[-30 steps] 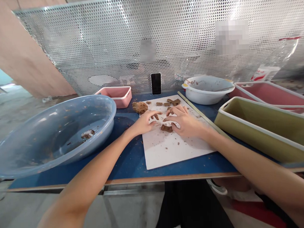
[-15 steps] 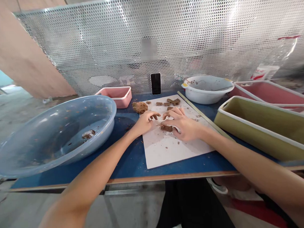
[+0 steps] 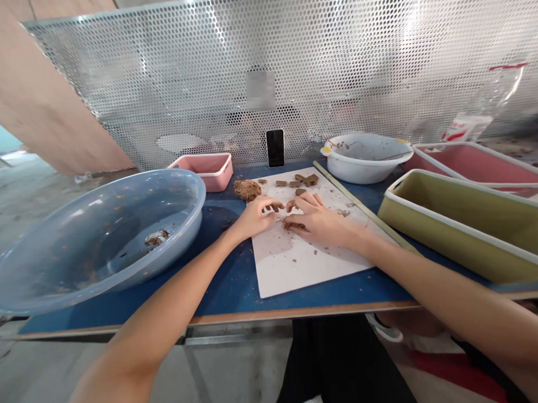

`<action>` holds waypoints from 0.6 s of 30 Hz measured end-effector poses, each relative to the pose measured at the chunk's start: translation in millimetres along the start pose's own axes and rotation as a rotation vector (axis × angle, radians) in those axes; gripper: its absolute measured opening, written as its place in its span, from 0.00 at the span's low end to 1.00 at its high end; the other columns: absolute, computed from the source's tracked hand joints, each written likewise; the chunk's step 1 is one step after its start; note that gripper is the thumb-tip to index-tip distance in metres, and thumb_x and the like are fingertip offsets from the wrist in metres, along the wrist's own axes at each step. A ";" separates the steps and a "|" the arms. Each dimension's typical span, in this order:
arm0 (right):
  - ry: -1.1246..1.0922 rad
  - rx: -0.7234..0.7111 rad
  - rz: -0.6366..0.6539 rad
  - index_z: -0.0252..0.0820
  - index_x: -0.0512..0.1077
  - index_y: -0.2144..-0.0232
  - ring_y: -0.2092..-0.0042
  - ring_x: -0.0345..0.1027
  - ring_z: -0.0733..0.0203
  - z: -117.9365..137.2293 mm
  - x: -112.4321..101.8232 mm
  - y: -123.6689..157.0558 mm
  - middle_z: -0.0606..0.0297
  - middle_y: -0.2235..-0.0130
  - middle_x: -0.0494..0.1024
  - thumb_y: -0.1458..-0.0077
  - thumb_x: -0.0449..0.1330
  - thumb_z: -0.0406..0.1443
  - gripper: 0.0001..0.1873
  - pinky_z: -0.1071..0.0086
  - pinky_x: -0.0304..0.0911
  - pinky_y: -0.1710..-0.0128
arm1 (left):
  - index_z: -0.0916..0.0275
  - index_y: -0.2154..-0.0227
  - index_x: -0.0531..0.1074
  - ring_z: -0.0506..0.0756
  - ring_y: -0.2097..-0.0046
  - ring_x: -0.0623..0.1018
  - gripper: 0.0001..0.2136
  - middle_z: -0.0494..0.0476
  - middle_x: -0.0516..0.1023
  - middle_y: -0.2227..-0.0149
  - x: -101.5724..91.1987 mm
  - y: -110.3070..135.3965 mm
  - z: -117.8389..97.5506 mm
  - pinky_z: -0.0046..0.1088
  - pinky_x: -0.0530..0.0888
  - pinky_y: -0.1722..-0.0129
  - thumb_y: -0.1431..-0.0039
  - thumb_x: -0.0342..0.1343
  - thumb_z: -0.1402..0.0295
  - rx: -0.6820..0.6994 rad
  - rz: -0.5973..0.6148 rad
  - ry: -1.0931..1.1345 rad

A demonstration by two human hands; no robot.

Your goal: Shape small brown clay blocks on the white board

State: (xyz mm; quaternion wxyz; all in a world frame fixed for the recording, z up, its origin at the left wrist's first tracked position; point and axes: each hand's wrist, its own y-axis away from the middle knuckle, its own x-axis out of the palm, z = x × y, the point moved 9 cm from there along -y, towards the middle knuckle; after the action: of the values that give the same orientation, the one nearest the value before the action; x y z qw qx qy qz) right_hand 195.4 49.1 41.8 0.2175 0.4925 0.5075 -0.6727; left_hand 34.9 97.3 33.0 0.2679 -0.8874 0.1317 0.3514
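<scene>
A white board (image 3: 280,274) lies on the blue table with brown crumbs scattered over it. My right hand (image 3: 318,220) curls over a brown block of clay (image 3: 295,226) on the board. Its fingers cover much of the block, and the thumb is hidden. Just to the left, my left hand (image 3: 256,216) hovers at the board's edge with bent fingers and the thumb apart. Its fingertips look dark, and I see nothing held in it. Beyond my hands lie several smaller clay pieces (image 3: 306,180). A rough brown lump (image 3: 247,190) sits at the board's far left corner.
To the left stands a large blue basin (image 3: 182,240) with a wet brown clump inside. A pink tray (image 3: 222,178) and a phone (image 3: 275,148) are at the back. On the right are a strip of wood (image 3: 361,205), a white basin (image 3: 358,170) and a green trough (image 3: 428,219).
My right hand has turned flatter over the clay block, so the thumb and part of the block are now covered. My left hand has moved slightly toward it.
</scene>
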 end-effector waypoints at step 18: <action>0.110 -0.049 -0.011 0.42 0.78 0.51 0.39 0.65 0.39 7.7 2.7 -0.7 0.46 0.42 0.75 0.22 0.56 0.35 0.10 0.44 0.69 0.41 | 0.63 0.50 0.86 0.56 0.57 0.82 0.20 0.59 0.88 0.55 -6.6 -1.6 5.7 0.30 0.75 0.58 0.40 0.55 0.80 -0.080 -0.081 0.082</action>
State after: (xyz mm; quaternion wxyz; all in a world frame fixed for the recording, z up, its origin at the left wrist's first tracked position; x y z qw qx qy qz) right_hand 190.3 43.1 39.8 0.1974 0.5205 0.5376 -0.6332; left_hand 27.6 102.1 34.7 0.2405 -0.9157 0.0922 0.3085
